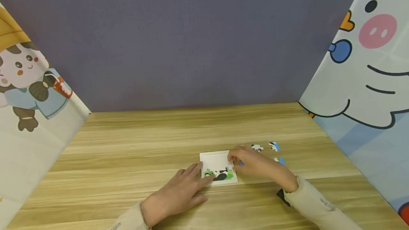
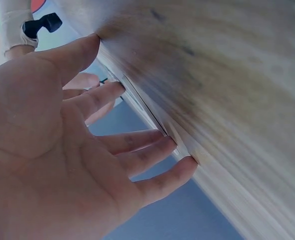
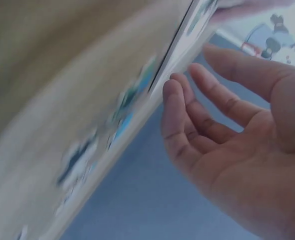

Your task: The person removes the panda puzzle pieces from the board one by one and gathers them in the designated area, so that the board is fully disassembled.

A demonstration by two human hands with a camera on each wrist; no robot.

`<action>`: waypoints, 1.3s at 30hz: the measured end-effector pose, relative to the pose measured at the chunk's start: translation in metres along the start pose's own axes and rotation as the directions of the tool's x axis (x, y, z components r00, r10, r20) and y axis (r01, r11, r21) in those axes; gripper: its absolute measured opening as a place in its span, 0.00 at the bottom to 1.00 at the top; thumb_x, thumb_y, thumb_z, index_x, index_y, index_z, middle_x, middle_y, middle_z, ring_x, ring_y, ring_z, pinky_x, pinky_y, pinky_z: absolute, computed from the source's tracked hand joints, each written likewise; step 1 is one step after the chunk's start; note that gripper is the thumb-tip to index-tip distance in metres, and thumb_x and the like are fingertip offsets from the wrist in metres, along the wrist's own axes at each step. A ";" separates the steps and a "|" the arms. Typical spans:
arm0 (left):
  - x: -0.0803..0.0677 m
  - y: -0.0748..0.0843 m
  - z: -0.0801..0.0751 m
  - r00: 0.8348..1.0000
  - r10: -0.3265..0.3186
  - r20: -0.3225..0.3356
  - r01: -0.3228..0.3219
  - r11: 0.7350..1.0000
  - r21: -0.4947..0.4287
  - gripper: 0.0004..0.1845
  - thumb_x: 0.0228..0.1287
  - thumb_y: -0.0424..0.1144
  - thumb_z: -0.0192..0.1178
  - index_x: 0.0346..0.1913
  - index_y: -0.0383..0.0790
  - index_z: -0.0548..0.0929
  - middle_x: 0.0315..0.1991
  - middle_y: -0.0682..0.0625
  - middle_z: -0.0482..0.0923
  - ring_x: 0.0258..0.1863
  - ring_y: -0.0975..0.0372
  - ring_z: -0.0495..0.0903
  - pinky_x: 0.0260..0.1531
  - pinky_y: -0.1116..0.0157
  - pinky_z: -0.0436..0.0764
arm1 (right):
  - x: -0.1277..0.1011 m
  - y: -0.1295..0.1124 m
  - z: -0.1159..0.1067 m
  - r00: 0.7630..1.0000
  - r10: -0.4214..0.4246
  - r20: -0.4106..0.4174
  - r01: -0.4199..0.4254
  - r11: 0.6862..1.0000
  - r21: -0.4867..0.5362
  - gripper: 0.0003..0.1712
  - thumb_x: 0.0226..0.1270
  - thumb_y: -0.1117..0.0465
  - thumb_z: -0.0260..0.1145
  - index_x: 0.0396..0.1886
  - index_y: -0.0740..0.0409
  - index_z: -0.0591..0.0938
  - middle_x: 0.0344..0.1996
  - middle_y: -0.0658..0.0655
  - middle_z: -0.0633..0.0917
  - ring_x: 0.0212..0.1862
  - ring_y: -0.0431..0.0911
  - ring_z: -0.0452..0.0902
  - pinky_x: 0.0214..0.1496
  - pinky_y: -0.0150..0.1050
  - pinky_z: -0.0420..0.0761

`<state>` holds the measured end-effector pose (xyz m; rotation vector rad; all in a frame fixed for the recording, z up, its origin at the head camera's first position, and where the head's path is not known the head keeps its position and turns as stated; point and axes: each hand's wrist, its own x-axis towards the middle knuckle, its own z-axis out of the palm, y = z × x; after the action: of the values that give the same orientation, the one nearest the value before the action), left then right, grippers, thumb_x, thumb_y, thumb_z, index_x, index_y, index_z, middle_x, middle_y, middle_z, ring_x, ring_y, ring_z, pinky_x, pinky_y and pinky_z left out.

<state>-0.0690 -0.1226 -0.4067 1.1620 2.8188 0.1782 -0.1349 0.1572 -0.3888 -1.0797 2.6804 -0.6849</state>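
A white puzzle tray [image 1: 216, 159] lies on the wooden table [image 1: 134, 141], with panda and green pieces [image 1: 220, 175] filling its near row. My left hand [image 1: 183, 189] lies flat, its straight fingers pressing the tray's near left corner; the left wrist view shows the fingertips [image 2: 187, 162] against the surface. My right hand [image 1: 254, 163] reaches the tray's right edge with relaxed fingers. In the right wrist view that hand [image 3: 227, 130] holds nothing and its fingertips [image 3: 171, 87] touch the tray edge [image 3: 180, 55].
Three loose pieces lie right of the tray: a white one [image 1: 257, 147], a blue and white one [image 1: 274, 146] and a blue one [image 1: 281, 161]. Cartoon-printed cloth panels stand at the left [image 1: 28, 116] and right [image 1: 367, 91], a grey wall behind.
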 end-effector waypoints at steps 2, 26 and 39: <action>0.001 0.000 0.000 1.000 -0.001 0.003 0.001 1.000 0.000 0.33 0.70 0.59 0.57 0.75 0.57 0.66 0.74 0.35 0.59 0.71 0.45 0.64 0.57 0.44 0.76 | 0.000 -0.007 0.005 1.000 -0.005 0.014 0.005 1.000 0.002 0.10 0.64 0.66 0.70 0.44 0.56 0.82 0.42 0.51 0.82 0.43 0.45 0.78 0.44 0.37 0.80; 0.007 0.022 -0.003 0.998 0.062 -0.005 -0.062 0.998 0.019 0.36 0.70 0.63 0.53 0.76 0.52 0.64 0.75 0.42 0.59 0.72 0.41 0.60 0.63 0.44 0.71 | -0.002 -0.019 0.016 0.998 0.037 0.042 -0.040 0.997 0.060 0.12 0.60 0.68 0.73 0.41 0.54 0.82 0.36 0.47 0.80 0.37 0.40 0.75 0.36 0.32 0.76; 0.009 0.021 -0.006 1.000 -0.023 0.016 0.023 0.998 -0.055 0.33 0.67 0.59 0.59 0.74 0.62 0.67 0.72 0.29 0.59 0.72 0.39 0.59 0.60 0.38 0.71 | -0.002 -0.018 0.016 0.998 0.058 0.037 -0.061 0.994 0.087 0.13 0.59 0.68 0.74 0.41 0.53 0.82 0.34 0.47 0.78 0.36 0.40 0.73 0.37 0.32 0.76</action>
<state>-0.0613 -0.1021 -0.3977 1.1145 2.7942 0.2428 -0.1176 0.1414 -0.3941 -0.9763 2.6150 -0.7589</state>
